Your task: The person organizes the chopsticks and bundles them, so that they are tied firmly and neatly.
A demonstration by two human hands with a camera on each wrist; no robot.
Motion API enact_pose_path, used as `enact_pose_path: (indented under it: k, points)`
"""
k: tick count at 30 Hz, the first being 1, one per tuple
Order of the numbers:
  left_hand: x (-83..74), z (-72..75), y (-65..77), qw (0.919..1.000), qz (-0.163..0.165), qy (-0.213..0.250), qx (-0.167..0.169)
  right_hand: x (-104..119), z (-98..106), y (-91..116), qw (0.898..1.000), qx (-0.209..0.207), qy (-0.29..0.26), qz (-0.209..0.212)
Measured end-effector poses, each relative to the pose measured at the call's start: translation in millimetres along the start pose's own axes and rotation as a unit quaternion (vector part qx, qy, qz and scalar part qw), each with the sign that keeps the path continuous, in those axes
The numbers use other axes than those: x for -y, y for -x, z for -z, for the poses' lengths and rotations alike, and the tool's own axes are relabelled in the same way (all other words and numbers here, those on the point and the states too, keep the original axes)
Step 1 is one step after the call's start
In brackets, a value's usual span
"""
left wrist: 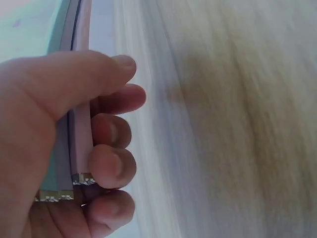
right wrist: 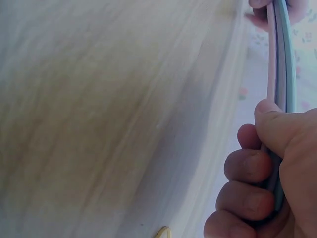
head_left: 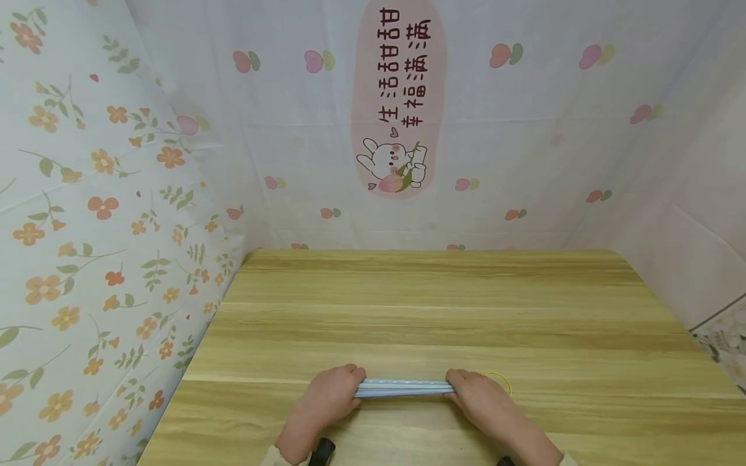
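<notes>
A bundle of slim pastel chopsticks (head_left: pixel 404 388) is held level between two hands, close over the wooden table. My left hand (head_left: pixel 329 396) grips one end, its thumb along the upper side and its fingers curled beneath. Green, grey and pink chopsticks (left wrist: pixel 80 141) show in the left wrist view, with gold-patterned ends by the lower fingers. Around the other end are the curled fingers and thumb of my right hand (head_left: pixel 480 400). Parts of both ends are hidden inside the hands. A thin yellow rubber band (head_left: pixel 509 384) lies on the table just beyond the right hand.
The wood-grain table (head_left: pixel 431 310) stretches away to a white printed cloth (head_left: pixel 291 129) at the back. A flowered cloth (head_left: pixel 128 246) hangs along the left edge, and a pale cloth (head_left: pixel 688 194) covers the right side.
</notes>
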State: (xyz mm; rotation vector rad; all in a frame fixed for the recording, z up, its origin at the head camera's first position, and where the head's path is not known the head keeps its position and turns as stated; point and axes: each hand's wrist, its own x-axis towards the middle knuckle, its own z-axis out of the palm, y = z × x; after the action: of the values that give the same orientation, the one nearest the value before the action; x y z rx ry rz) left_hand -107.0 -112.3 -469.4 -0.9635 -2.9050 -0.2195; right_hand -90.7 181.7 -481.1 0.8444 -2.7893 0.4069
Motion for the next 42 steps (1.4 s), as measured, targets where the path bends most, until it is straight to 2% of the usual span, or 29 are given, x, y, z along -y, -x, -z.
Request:
enact_pose_path:
  k: [7, 10, 20, 26, 30, 36, 42]
  points:
    - [-1.6, 0.2, -1.4, 0.9981, -0.029, -0.054, -0.008, -0.5, -0.4, -0.1, 0.999, -0.021, 0.004, 0.027]
    - [-3.9, 2.6, -1.7, 0.9973, -0.036, -0.063, -0.009, -0.8, 0.0, -0.4, 0.999, -0.026, 0.008, 0.033]
    - [-5.6, 1.6, -1.3, 0.9991, -0.040, -0.004, -0.015, -1.0, 4.3, -1.6, 0.999, -0.025, 0.020, 0.032]
    - [-6.7, 1.9, -1.3, 0.9998, -0.016, 0.014, 0.004, -0.2, 5.0, -1.7, 1.000, -0.006, 0.001, 0.020]
    - [-9.1, 2.2, -0.9, 0.9997, 0.005, 0.023, 0.011, 0.9, 5.3, -2.1, 1.000, -0.012, -0.001, 0.025]
    - [-12.9, 1.9, -2.0, 0.9990, 0.019, -0.034, -0.022, 2.5, 6.0, -3.0, 0.999, -0.036, 0.013, 0.026]
    - [-12.9, -1.8, -3.6, 0.9938, 0.005, -0.094, -0.059, 4.0, 7.8, -3.6, 0.999, -0.043, 0.017, 0.027]
